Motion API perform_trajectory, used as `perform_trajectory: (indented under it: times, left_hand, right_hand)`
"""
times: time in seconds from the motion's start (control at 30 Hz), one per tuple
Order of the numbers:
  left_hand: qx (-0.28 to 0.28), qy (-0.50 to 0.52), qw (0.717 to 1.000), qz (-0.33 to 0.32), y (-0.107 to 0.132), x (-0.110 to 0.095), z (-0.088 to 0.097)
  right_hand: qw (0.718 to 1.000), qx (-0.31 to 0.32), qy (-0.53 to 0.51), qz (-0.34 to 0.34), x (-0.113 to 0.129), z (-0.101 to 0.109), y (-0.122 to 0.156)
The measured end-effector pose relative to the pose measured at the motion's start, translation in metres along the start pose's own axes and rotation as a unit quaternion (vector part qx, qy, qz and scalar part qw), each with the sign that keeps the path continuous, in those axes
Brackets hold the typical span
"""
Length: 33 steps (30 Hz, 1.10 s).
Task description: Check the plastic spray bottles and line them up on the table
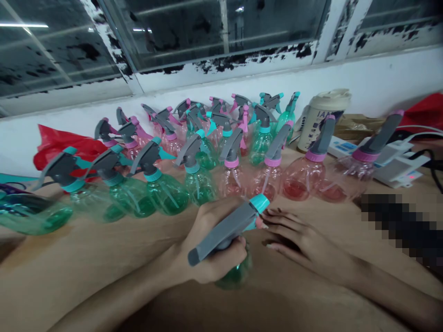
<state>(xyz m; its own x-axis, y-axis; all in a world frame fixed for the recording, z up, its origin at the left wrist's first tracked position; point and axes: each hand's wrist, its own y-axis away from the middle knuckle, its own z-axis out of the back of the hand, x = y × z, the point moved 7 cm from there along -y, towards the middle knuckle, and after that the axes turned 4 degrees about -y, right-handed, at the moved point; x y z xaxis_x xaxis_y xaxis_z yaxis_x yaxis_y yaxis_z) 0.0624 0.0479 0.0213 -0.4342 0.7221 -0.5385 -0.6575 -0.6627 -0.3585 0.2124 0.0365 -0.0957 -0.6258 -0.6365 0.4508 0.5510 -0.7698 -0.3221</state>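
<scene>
My left hand grips a green spray bottle around its neck, just below the grey trigger head with its teal nozzle. The bottle stands at the table's near side, its lower body partly hidden by my fingers. My right hand rests on the tabletop to the right, fingers stretched toward the nozzle and holding nothing. Beyond both hands runs a row of spray bottles: green ones with teal collars, such as this green bottle, on the left, and pink ones with pink collars, such as this pink bottle, on the right.
Behind the front row, several more pink and green spray bottles crowd toward the white wall. A beige lidded cup stands at the back right, near white power adapters with cables. A red plastic bag lies at the left; windows are above.
</scene>
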Motion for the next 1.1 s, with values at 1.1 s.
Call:
perform_trajectory:
  times: [1.1]
  left_hand:
    - [-0.064, 0.06, 0.996, 0.015, 0.0, -0.002, 0.006]
  right_hand:
    - [0.999, 0.03, 0.029, -0.005, 0.0, -0.003, 0.001]
